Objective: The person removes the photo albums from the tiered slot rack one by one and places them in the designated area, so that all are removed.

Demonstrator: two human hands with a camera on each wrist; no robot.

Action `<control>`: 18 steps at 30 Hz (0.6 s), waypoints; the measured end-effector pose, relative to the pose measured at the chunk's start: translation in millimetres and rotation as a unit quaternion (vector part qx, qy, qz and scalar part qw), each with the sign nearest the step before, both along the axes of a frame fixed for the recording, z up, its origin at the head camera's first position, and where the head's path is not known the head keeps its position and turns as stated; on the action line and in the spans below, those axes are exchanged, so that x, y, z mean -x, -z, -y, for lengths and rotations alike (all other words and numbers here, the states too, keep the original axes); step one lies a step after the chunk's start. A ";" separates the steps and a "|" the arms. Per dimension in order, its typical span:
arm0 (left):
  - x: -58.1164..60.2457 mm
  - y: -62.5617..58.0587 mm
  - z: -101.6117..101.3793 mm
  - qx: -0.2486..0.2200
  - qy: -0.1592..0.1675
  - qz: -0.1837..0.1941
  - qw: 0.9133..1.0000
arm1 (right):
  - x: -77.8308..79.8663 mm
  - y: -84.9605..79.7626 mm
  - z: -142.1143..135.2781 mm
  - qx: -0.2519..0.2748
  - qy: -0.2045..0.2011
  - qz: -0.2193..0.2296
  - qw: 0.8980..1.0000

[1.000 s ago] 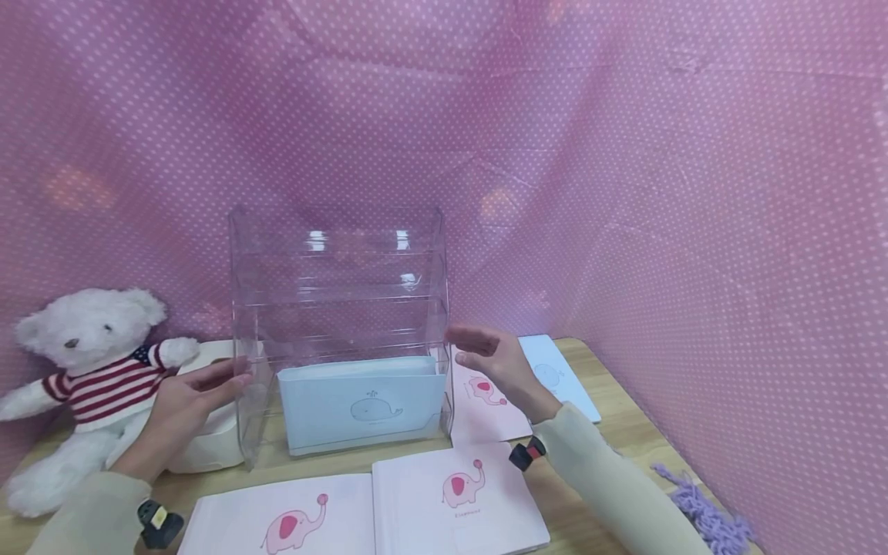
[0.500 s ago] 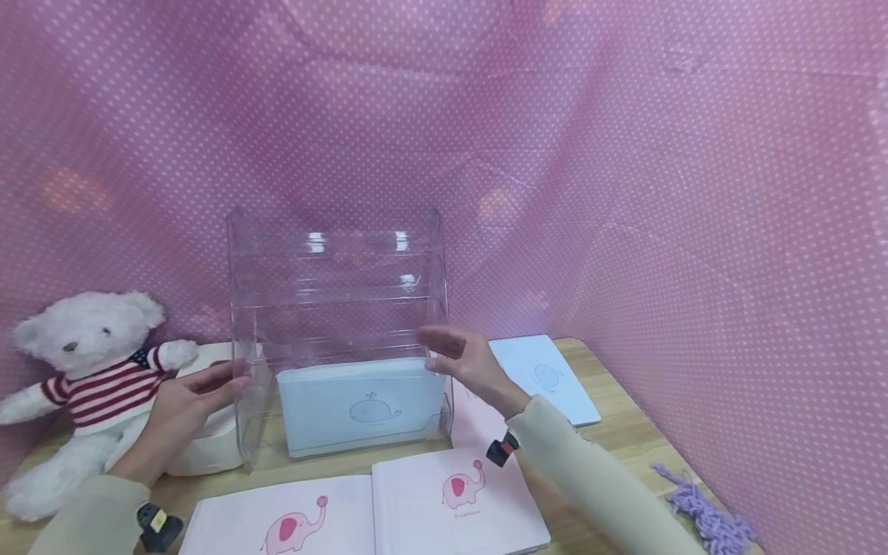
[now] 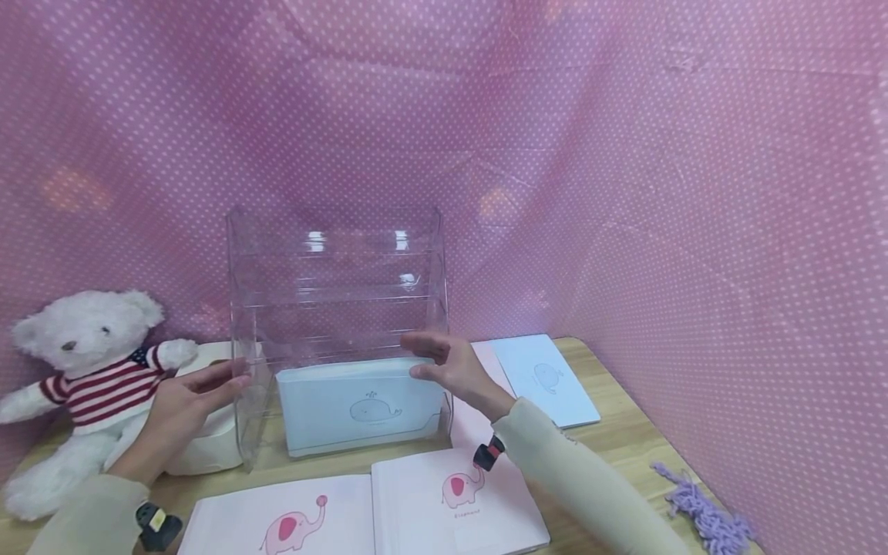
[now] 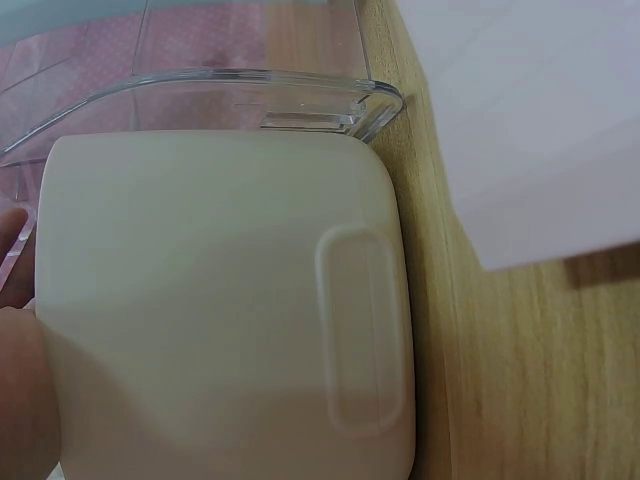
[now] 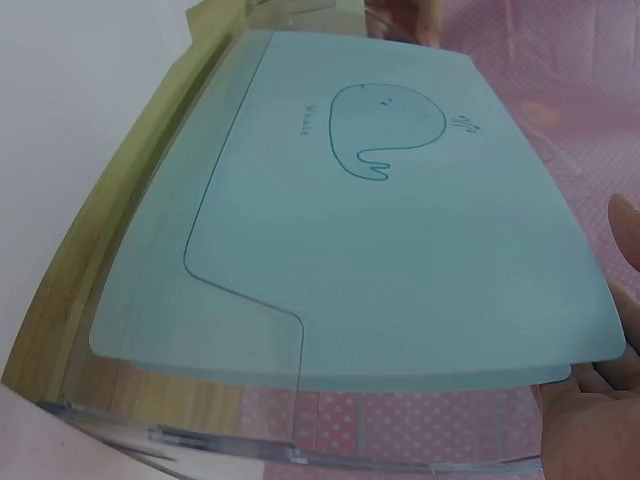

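Observation:
A clear acrylic tiered rack (image 3: 340, 294) stands on the wooden table. In its lowest tier leans a light blue notebook with a whale drawing (image 3: 326, 408), its lower edge behind the clear front lip. My left hand (image 3: 190, 405) reaches to the rack's left side, fingertips against the side panel. At the right end of the notebook is my right hand (image 3: 461, 374), thumb and fingers apart; in the right wrist view its fingers lie by the notebook's corner (image 5: 590, 340). The fingers (image 5: 620, 385) are partly hidden behind that corner.
Two pink elephant notebooks (image 3: 409, 462) lie in front. Another pink notebook (image 3: 479, 424) and a blue whale notebook (image 3: 548, 378) lie on the right. A white teddy bear (image 3: 97, 354) sits left, beside a cream box (image 4: 220, 280). Purple yarn (image 3: 708, 512) lies far right; a pink dotted curtain (image 3: 555, 154) hangs behind.
My right hand has moved left, from beside the rack to over the notebook's upper right end. My left hand stays at the rack's left side.

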State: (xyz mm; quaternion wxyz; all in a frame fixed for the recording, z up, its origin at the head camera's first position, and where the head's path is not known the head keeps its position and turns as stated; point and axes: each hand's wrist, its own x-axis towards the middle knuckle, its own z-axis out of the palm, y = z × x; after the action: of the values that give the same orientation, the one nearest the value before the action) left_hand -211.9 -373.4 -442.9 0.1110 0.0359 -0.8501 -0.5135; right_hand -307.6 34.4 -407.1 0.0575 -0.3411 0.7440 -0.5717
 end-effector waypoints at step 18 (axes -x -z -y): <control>-4.1 -2.2 -1.3 -0.001 -0.003 -0.002 1.000 | -5.2 15.4 21.6 -0.024 0.005 0.006 1.000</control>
State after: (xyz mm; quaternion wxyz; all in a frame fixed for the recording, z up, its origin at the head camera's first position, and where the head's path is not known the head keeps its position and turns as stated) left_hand -207.8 -372.1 -440.7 0.1143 0.0372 -0.8492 -0.5141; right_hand -302.4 12.8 -422.6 0.0677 -0.3323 0.7589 -0.5559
